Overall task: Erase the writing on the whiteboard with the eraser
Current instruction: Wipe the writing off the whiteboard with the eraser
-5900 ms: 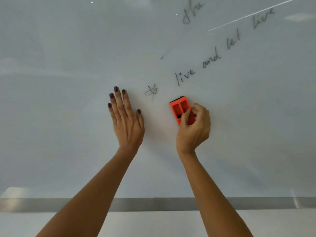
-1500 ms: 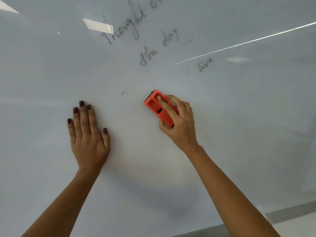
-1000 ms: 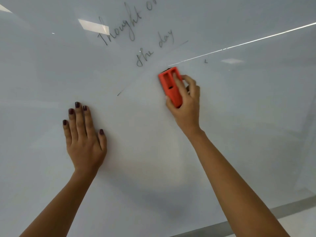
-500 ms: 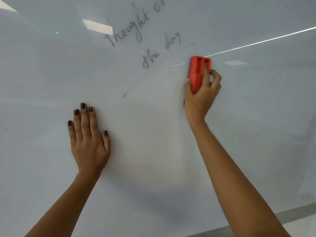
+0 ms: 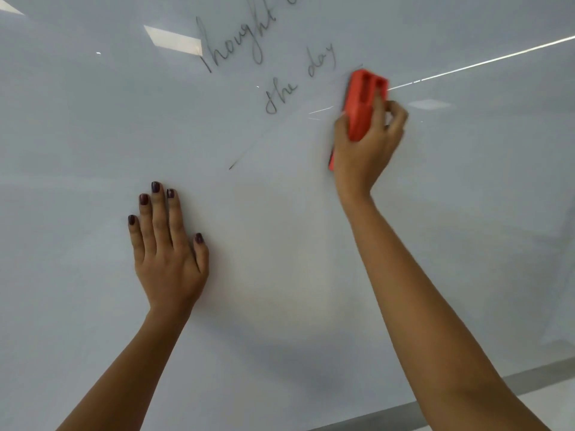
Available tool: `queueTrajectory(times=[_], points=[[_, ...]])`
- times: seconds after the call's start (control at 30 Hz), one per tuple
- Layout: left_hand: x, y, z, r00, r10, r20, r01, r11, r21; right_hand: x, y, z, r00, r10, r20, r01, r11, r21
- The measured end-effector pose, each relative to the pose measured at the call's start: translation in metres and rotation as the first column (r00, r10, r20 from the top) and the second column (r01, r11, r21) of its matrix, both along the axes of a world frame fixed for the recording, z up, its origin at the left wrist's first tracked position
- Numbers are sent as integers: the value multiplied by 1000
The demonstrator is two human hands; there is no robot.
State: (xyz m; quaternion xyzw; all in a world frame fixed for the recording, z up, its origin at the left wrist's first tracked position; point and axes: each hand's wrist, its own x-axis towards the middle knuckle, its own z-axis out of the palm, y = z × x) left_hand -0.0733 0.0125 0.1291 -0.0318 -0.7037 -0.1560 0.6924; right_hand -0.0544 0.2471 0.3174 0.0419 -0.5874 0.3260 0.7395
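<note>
Two hands on the whiteboard (image 5: pixel 93 126), and we see both bare forearms coming up from the bottom edge. Our left hand (image 5: pixel 168 253) lies flat against the board, palm down, fingers straight and close together, thumb out to the side, dark polish on the nails; it has hold of nothing. Our right hand (image 5: pixel 367 144) is raised higher and to the right, curled around the orange eraser (image 5: pixel 362 101), thumb on the left side, fingers wrapped over the right side, one fingertip lying in the recessed back. We see the eraser standing roughly upright against the board, its top end poking out above the fingers; hand and eraser are motion-blurred. The eraser sits just right of the handwritten "day" (image 5: pixel 320 62) and "the" (image 5: pixel 280 96), with "thought" (image 5: pixel 236 38) further up and left; a word above that is cut off by the top edge. A thin dark stroke (image 5: pixel 239 160) lies on the board between the two hands. Board area around the hands shows no writing. A grey frame strip (image 5: pixel 466 396) runs along the bottom right.
</note>
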Motion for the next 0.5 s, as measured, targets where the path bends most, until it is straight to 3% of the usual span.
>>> queueTrajectory(times=[0.07, 0.17, 0.27, 0.33, 0.5], points=[[0, 0, 0, 1000, -1, -2, 1, 1000, 4, -3, 3, 22, 999, 31, -8, -32, 987, -157], [-1, 0, 0, 1000, 3, -7, -3, 1000, 1, -5, -11, 26, 999, -21, -32, 19, 997, -77], [-1, -1, -1, 1000, 12, -11, -12, 1000, 1, 0, -34, 7, 999, -28, -25, 32, 982, 185], [-1, 0, -1, 1000, 16, -12, -16, 1000, 2, 4, -50, -17, 1000, -8, 26, -3, 918, 396], [-2, -1, -1, 1000, 16, -12, -16, 1000, 1, 10, -75, -94, 995, -58, 87, -36, 586, 809]])
